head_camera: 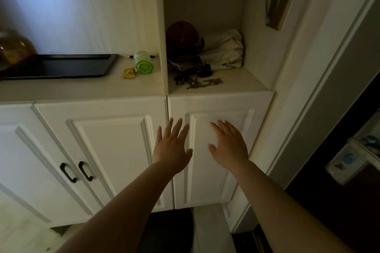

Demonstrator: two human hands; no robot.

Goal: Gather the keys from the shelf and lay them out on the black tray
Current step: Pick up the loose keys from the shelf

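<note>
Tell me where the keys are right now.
In the head view, the keys lie right of centre on the open shelf niche's floor, near its front edge, before the dark red helmet and folded white cloth.

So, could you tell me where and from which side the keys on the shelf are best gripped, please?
Probably by the dark heads of the keys, which stand thicker than the flat blades. Come in from the open front with the right hand, since a helmet and a cloth bundle crowd the back.
</note>
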